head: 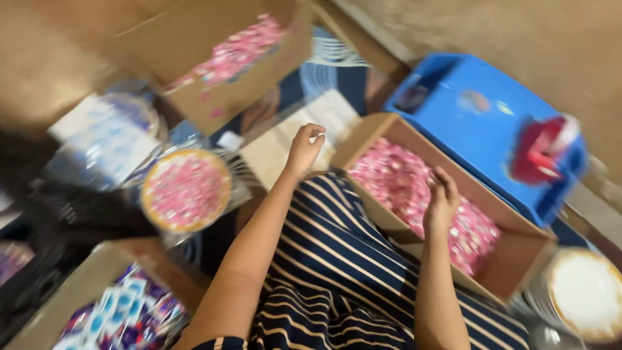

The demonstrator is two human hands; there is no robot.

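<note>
The striped cloth (343, 259) is closest to us, dark blue with thin tan lines, lying over the person's lap. Both bare arms reach out over it.

The right hand (442, 202) is down in the box (518, 256), an open brown cardboard one just past the striped cloth. This box is full of small pink packets (402, 178). The hand rests on the pink heap with its fingers curled down into it. The picture is blurry, so I cannot tell if it grips a packet.

The left hand (304, 148) is up in the air, left of the box. Its fingertips are pressed together on a tiny white bit (320, 137).

Behind the box stands a blue plastic stool (479, 123) with a red thing (541, 152) on top. Far left of the box sits a round tub (186, 191), also full of pink packets. Farther back on that side is a second box (233, 71) with more pink packets. Near the bottom left corner is a third box (123, 308) holding blue and purple packets. A round white lid (586, 295) is to the right of the first box.
</note>
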